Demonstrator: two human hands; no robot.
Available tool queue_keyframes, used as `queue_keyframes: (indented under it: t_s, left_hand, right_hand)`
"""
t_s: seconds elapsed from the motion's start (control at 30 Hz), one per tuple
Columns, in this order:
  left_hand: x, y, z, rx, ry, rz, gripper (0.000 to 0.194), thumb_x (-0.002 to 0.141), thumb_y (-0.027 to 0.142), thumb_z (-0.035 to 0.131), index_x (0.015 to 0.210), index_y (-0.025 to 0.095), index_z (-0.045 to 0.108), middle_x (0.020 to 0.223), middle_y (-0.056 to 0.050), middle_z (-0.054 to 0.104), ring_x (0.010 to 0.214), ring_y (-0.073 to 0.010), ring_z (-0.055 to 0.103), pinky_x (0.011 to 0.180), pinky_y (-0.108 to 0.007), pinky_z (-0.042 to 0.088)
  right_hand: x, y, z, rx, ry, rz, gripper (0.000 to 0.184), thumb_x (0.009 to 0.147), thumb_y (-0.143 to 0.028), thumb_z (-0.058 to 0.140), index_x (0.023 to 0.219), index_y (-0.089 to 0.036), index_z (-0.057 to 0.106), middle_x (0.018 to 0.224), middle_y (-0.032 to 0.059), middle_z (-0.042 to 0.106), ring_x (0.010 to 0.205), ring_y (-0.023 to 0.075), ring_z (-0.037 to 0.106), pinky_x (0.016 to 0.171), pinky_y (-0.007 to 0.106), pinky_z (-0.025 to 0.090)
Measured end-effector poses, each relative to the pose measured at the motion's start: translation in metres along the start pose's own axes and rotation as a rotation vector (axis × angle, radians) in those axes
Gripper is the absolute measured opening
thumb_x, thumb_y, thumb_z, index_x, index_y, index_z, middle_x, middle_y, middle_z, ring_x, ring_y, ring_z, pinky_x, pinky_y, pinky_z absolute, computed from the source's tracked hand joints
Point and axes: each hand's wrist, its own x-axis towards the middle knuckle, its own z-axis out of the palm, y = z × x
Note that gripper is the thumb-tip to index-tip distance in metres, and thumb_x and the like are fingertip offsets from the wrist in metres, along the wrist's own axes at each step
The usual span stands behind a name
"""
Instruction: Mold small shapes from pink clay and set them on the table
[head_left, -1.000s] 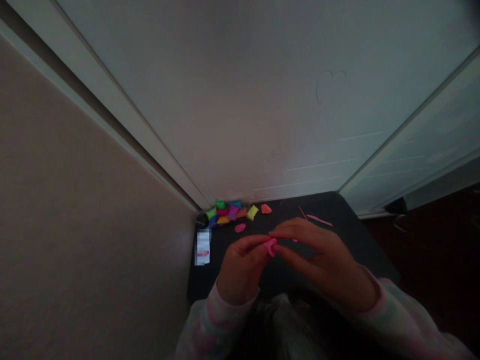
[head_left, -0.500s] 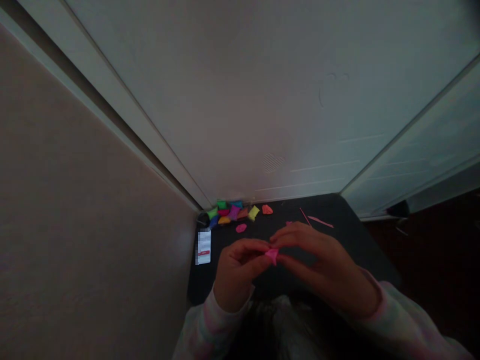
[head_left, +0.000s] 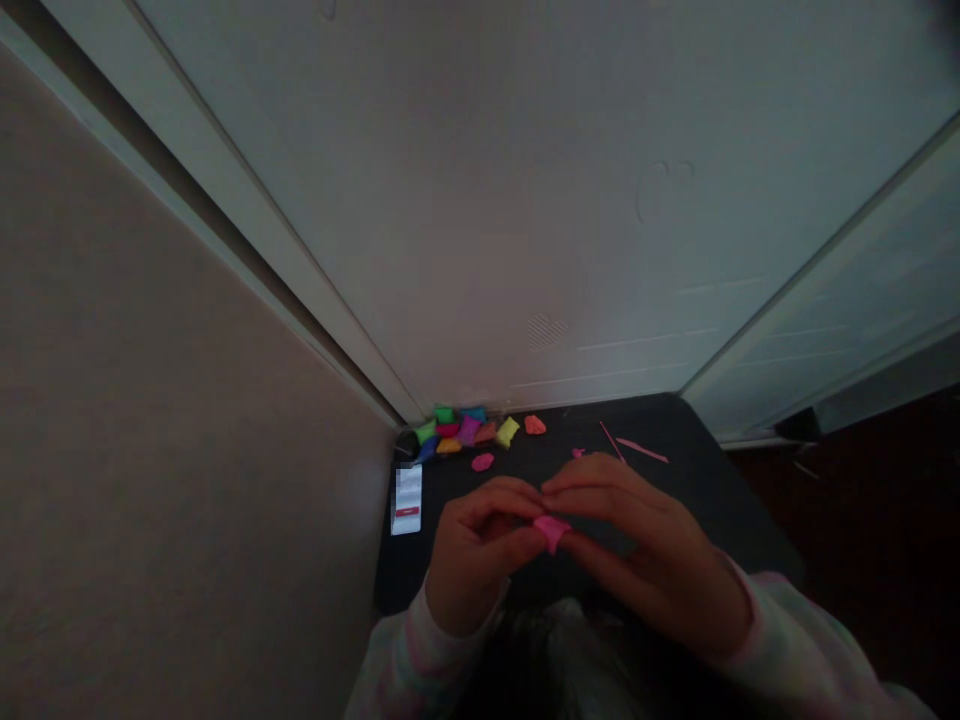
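Observation:
Between my fingertips is a small piece of pink modelling clay [head_left: 553, 532], thin and uneven at its lower edge. My left hand [head_left: 480, 545] pinches it from the left, thumb below and fingers above. From the right, my right hand [head_left: 649, 550] holds it too, with the thumb under it and the fingers arched over. Part of the clay is hidden behind the fingers. Beyond my hands, a flat pink clay lump [head_left: 482, 462] and a smaller pink bit [head_left: 577, 453] lie on the dark table [head_left: 720, 500].
Several coloured clay packets [head_left: 469, 430] are heaped at the back left, with a yellow packet [head_left: 508, 432] and an orange lump [head_left: 535, 425] beside them. A lit phone [head_left: 407, 500] lies at the left edge. Two thin pink tools [head_left: 641, 450] rest at the back right, before a white panel [head_left: 480, 250].
The pink clay sits slightly lower in view and more of its face shows. Both hands have shifted down a little, still pinching it. The small pink bit behind is more visible.

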Motion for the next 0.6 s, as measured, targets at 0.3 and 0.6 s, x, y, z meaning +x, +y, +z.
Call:
queue_keyframes:
  t_s: [0.3,0.6]
  left_hand:
    - [-0.0011,0.0009,0.0023,-0.023,0.050,-0.073,0.009,0.055,0.019,0.074,0.063,0.020,0.069,0.068,-0.001,0.064,0.066,-0.0115,0.057,0.060,-0.022,0.046]
    - [0.0001,-0.0008,0.0010,-0.052,0.052,-0.094,0.009,0.055,0.017,0.074,0.062,0.020,0.069,0.067,0.000,0.064,0.065,-0.0105,0.056,0.061,-0.021,0.044]
  right_hand:
    - [0.0005,0.0002,0.0019,-0.033,0.039,-0.094,0.014,0.075,-0.005,0.054,0.085,-0.015,0.060,0.080,0.0053,0.067,0.077,0.0138,0.059,0.075,0.030,0.047]
    - [-0.0011,0.0008,-0.0016,-0.072,0.009,-0.038,0.016,0.077,-0.010,0.055,0.090,-0.017,0.060,0.082,0.0048,0.066,0.079,0.0147,0.060,0.072,0.029,0.049]
